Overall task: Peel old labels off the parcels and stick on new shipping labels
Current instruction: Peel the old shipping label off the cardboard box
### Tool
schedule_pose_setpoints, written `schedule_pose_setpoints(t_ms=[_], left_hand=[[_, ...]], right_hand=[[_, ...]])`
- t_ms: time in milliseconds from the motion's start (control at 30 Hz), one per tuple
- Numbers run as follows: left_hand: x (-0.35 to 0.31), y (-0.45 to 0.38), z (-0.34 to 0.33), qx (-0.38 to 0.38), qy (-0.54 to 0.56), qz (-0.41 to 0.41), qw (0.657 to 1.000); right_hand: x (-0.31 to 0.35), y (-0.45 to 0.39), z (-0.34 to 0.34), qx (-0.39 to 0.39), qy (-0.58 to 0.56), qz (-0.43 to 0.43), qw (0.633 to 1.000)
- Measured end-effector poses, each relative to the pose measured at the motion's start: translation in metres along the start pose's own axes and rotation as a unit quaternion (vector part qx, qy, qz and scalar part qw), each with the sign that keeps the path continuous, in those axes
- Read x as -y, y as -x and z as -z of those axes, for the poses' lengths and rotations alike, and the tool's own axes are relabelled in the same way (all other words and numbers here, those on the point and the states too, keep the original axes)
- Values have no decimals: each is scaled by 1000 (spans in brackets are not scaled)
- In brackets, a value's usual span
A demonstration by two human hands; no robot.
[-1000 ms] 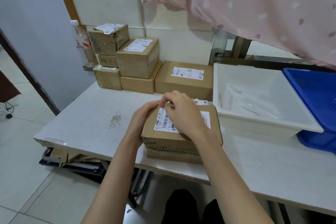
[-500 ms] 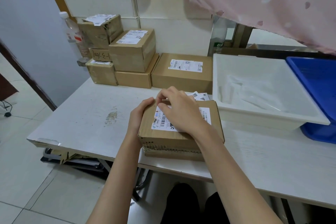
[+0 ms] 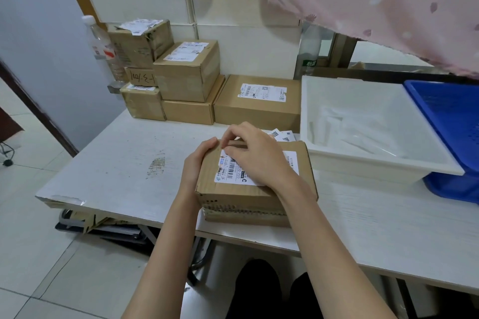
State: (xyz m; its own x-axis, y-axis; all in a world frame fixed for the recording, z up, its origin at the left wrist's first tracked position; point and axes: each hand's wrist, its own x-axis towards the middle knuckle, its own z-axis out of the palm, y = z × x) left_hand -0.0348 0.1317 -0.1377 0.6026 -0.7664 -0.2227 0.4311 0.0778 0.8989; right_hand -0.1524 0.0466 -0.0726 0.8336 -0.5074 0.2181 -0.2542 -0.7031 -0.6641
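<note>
- Picking at the far-left corner of the label (image 3: 234,176), the right hand (image 3: 256,155) lies across the parcel (image 3: 248,189), fingers curled at the paper's edge; this looks like the start of a peel. Whether the corner is lifted or pinched cannot be told.
- The parcel sits on the table (image 3: 108,171) near its near edge, directly before the person, seemingly on a second flat box. This keeps the label face-up within reach.
- The left hand (image 3: 198,163) grips the parcel's left side, thumb on the top edge, probably to stop the box sliding as the label is pulled.
- Loose labels (image 3: 282,135) lie just beyond the parcel, at its far-right corner, likely the replacements kept at hand.
- A white tray (image 3: 383,176) stands right of the parcel, a blue bin (image 3: 445,111) beyond it.
- Stacked boxes (image 3: 186,72) line the far wall, well apart from the work; a bottle (image 3: 101,46) stands at their left.
</note>
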Motion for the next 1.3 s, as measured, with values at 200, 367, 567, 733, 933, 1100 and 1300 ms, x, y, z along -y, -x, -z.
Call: schedule_pose_setpoints(t_ms=[200,367,567,733,933,1100,1300], left_hand=[[-1,0,0,11,23,6,1000],[0,2,0,12,28,15,999],[1,4,-2,14,31,26,999],[3,2,0,10,24,15,1000],[3,1,0,-4,26,22,999],[3,1,0,-1,32,28,999],[1,4,-3,-8,23,-1,1000]], right_hand=[[1,-5,-1,25,57,-3,998],[-1,-3,6,79,64,1,995],[-8,4,12,55,-55,-10,997],[-6,6,13,42,-101,-12,994],[-6,3,7,48,-39,-4,998],[-7,4,8,28,-83,-5,996],[-4,9,12,51,-132,21,990]])
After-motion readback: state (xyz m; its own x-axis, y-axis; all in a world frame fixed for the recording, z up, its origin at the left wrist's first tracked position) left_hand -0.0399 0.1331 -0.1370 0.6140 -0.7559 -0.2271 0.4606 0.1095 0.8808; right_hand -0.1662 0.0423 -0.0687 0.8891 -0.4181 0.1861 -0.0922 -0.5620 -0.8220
